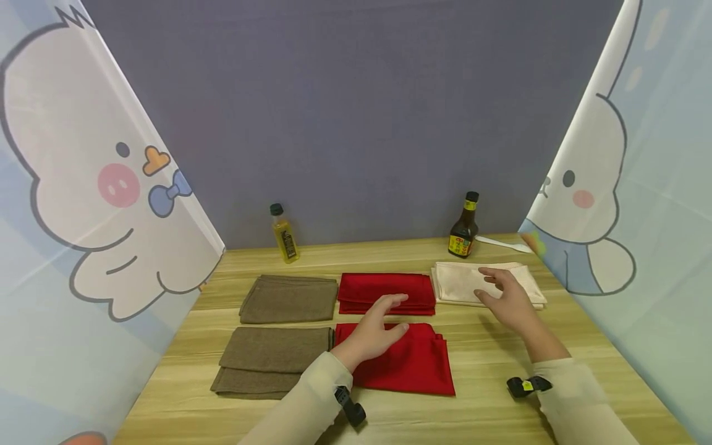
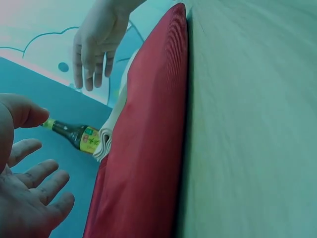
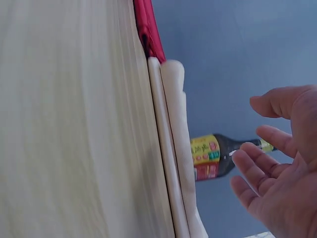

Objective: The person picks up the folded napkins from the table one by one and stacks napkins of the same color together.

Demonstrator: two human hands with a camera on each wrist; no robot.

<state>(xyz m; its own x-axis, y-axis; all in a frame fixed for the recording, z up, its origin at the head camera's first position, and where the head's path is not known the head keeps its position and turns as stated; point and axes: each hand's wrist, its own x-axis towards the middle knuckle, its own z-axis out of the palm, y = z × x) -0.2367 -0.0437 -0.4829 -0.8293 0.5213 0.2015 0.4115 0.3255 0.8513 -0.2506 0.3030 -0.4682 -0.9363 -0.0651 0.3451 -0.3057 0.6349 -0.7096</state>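
Note:
My left hand (image 1: 374,334) hovers over the nearer folded red cloth (image 1: 406,368), its fingers loosely spread and holding nothing. Behind it lies another folded red cloth (image 1: 386,290). The right hand (image 1: 508,304), also bare of any object, is above the front edge of a folded cream cloth (image 1: 458,281), thumb apart from the relaxed fingers. In the right wrist view the cream cloth (image 3: 173,148) shows its stacked folds beside that hand (image 3: 282,163). Two folded brown cloths, one behind (image 1: 289,300) and one in front (image 1: 278,352), lie left of the red ones.
Toward the back of the wooden table (image 1: 478,371) stand a small oil bottle (image 1: 286,238) with a green cap and a dark sauce bottle (image 1: 464,228). A white plastic utensil (image 1: 503,244) lies right of the sauce bottle. Printed cartoon curtains flank both sides; a grey backdrop (image 1: 356,123) hangs behind.

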